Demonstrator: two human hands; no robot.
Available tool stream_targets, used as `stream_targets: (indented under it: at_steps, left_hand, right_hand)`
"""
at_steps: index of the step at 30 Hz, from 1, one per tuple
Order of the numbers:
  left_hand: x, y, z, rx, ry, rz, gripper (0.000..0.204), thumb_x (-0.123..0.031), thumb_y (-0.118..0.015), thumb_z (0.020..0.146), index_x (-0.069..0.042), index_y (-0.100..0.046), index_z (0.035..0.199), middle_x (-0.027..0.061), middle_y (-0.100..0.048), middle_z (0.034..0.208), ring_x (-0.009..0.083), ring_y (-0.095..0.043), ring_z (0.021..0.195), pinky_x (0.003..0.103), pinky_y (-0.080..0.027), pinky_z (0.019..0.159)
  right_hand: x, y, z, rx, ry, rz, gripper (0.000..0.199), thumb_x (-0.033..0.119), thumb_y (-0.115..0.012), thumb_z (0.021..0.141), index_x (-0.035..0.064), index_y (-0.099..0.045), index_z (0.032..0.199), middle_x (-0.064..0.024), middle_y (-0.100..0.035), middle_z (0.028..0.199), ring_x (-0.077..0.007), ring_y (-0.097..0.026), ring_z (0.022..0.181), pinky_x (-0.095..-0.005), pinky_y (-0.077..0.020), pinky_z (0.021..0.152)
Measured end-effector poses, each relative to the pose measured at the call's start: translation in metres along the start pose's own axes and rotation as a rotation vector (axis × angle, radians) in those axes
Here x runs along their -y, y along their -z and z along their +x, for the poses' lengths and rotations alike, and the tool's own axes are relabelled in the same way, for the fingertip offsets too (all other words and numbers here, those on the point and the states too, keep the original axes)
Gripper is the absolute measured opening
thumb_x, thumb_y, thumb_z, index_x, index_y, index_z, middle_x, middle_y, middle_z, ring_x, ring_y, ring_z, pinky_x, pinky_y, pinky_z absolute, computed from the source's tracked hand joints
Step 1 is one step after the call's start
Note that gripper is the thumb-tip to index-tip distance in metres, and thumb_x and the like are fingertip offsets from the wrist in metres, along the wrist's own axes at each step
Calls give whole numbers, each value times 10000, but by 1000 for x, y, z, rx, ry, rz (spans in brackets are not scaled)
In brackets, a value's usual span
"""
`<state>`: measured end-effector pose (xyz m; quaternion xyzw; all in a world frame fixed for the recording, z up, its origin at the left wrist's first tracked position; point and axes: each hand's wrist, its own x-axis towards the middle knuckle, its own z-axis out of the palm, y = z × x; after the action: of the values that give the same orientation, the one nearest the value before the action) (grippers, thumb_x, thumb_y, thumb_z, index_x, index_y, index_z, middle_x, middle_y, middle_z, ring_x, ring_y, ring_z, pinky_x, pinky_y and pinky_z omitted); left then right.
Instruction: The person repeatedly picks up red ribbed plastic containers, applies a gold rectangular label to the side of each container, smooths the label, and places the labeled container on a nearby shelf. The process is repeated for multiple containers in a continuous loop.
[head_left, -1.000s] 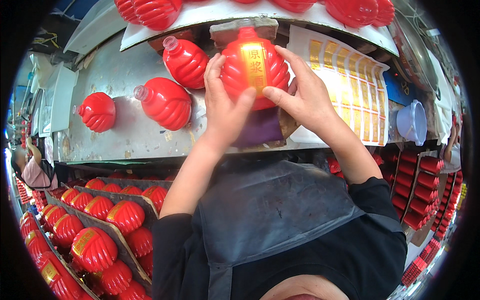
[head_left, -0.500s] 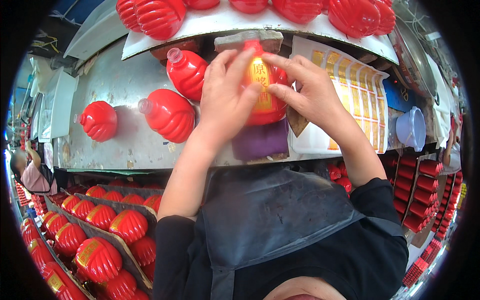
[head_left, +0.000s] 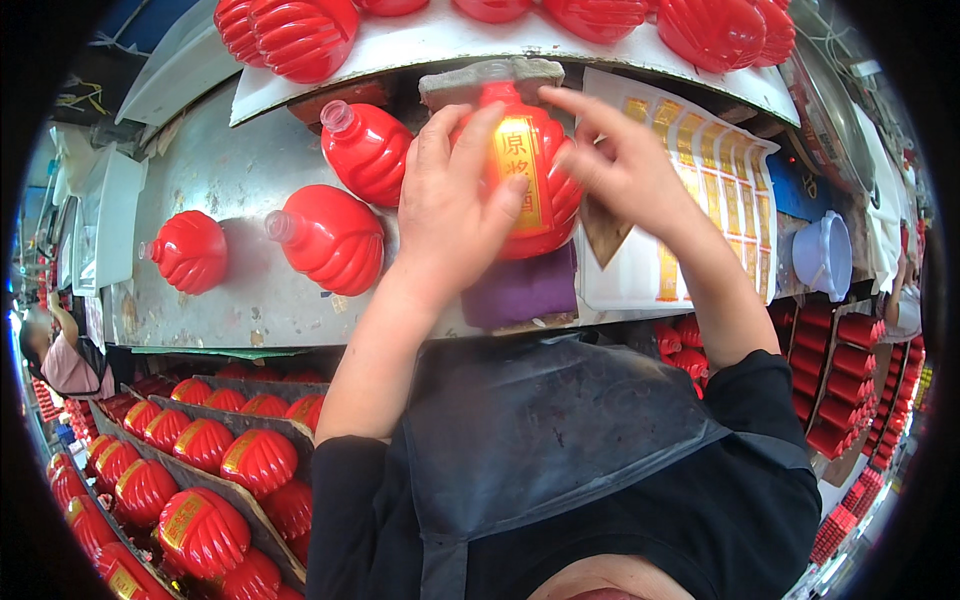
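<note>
A red ribbed bottle (head_left: 548, 232) lies on its side in front of me, its neck pointing away and resting against a grey pad (head_left: 440, 90). A gold label (head_left: 517, 150) with red characters runs down its upper face. Cupped around the bottle's left side is my left hand (head_left: 455, 190), its thumb on the label's lower part. My right hand (head_left: 620, 165) is off the label at the bottle's right, fingers apart and holding nothing, slightly blurred. Beneath the bottle's near end shows a purple cloth (head_left: 520, 288).
Three unlabelled red bottles, one a lone bottle (head_left: 190, 252), lie to the left on the metal table (head_left: 255, 310). A sheet of gold labels (head_left: 700, 180) lies right, beside a pale blue bucket (head_left: 822, 257). More bottles fill a white shelf (head_left: 420, 40) and lower racks (head_left: 250, 500). A person (head_left: 75, 355) is far left.
My right hand has lifted off the label and drawn to the right, its fingers spreading. My left hand has stayed on the bottle, and the label is more exposed.
</note>
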<state>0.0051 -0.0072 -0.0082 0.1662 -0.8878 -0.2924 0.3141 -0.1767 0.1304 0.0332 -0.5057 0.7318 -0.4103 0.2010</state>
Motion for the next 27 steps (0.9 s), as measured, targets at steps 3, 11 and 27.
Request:
stream_targets:
  at_steps: [3, 11, 27]
  left_hand:
    - [1, 0, -1, -20, -7, -1, 691, -303, -725, 893, -70, -507, 1506, 229, -497, 1446, 428, -499, 1318, 515, -417, 1125]
    - [0, -5, -6, -96, 42, -145, 679, -298, -695, 955, -8, -462, 1522, 250, -511, 1480, 427, -494, 1374, 499, -395, 1161]
    - [4, -11, -16, -210, 343, -923, 391, -96, -499, 1097, 23, -511, 1469, 123, -577, 1444, 184, -543, 1323, 333, -415, 1147]
  right_hand:
    - [-13, 27, 16, 18, -116, 476, 348, 239, -574, 1061, 46, -659, 1339, 26, -644, 1007, -58, -610, 921, -216, -497, 780]
    - [20, -2, 35, -271, 410, -326, 247, 75, -751, 935, 20, -714, 1173, -153, -754, 1032, -250, -754, 936, -328, -593, 819]
    - [30, -38, -41, -116, 967, -434, 264, 101, -739, 720, -3, -719, 963, -139, -701, 1011, -290, -732, 907, -388, -615, 776]
